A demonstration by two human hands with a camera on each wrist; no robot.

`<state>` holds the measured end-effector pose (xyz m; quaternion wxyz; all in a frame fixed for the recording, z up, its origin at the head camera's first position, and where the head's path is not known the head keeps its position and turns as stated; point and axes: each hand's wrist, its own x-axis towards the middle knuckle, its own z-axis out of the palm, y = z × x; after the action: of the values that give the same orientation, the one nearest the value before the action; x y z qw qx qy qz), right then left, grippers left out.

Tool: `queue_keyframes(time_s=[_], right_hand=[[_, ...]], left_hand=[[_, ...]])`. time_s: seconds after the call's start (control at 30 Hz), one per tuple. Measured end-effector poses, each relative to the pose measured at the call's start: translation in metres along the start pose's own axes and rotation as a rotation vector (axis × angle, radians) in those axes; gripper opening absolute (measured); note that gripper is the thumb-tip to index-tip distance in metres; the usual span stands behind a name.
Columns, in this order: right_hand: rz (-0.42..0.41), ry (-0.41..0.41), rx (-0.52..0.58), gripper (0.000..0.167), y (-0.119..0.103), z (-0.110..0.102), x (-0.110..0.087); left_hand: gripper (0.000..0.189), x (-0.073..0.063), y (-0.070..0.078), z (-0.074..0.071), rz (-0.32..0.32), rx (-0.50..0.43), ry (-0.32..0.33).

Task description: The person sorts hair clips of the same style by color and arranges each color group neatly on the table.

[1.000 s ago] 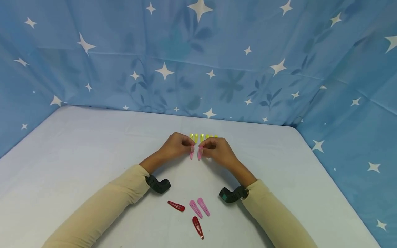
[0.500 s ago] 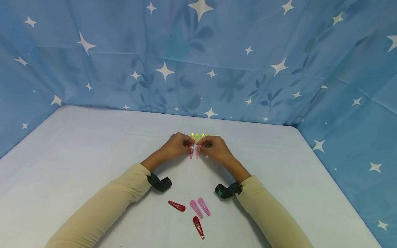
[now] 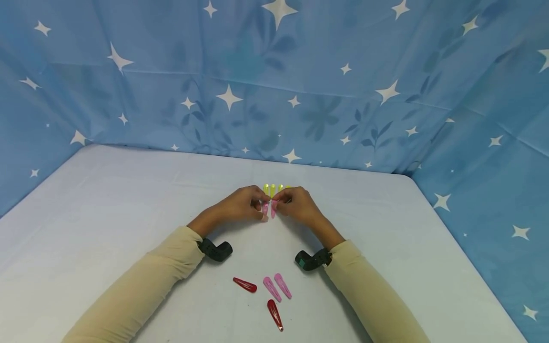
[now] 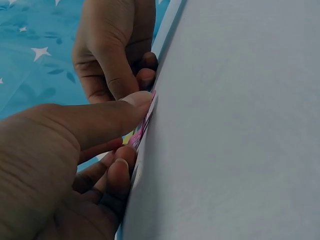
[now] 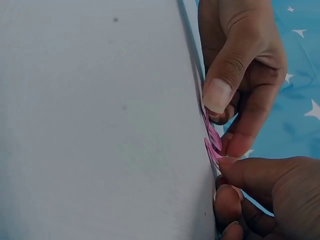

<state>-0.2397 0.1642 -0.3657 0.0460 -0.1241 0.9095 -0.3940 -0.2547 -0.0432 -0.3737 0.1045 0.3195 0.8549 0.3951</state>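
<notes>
Two pink snap hair clips lie side by side near the far part of the table, just in front of a row of yellow hair clips [image 3: 273, 190]. My left hand [image 3: 242, 204] holds the left pink hair clip [image 3: 265, 209] between thumb and fingers, the thumb at its narrow near end. The right pink hair clip [image 3: 273, 209] is pinched by my right hand [image 3: 299, 205], whose fingers cover part of it. In the right wrist view, the left hand's pink clip [image 5: 215, 139] shows just beyond the one at my right fingertips. The right hand hides part of the yellow row.
Nearer me on the white table [image 3: 193, 305] lie two more pink hair clips [image 3: 272, 288], a red hair clip [image 3: 245, 285] to their left and another red hair clip [image 3: 275, 315] below. A blue star-patterned curtain [image 3: 257, 85] hangs behind the table.
My right hand has moved left, bringing its pink clip closer to the left one. The left thumb has slid down toward the near end of its clip.
</notes>
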Motion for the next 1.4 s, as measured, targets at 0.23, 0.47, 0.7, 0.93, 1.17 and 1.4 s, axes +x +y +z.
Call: queue_keyframes(time_s=[0.23,0.47,0.7,0.93,1.17,1.4], right_hand=[[0.019,-0.009,-0.01,0.018,-0.002,0.0,-0.001],[0.043,-0.004,-0.001,0.019,0.0,-0.003,-0.006],[-0.006,0.012,-0.028,0.018,0.003,-0.002,-0.012],[-0.036,0.028,-0.011,0.017,0.006,-0.001,-0.014],[-0.037,0.027,0.006,0.015,0.005,0.002,-0.016],[-0.051,0.02,0.025,0.015,0.006,0.002,-0.016]], left_hand=[[0.048,-0.003,-0.001,-0.001,0.007,0.048,-0.01],[0.042,-0.004,0.001,-0.001,0.05,0.068,-0.014],[0.043,-0.002,0.001,0.002,0.047,0.104,-0.004],[0.044,0.001,0.002,0.003,0.04,0.096,-0.003],[0.045,-0.001,0.003,0.003,0.027,0.082,0.004],[0.046,-0.001,0.0,0.004,0.038,0.066,0.006]])
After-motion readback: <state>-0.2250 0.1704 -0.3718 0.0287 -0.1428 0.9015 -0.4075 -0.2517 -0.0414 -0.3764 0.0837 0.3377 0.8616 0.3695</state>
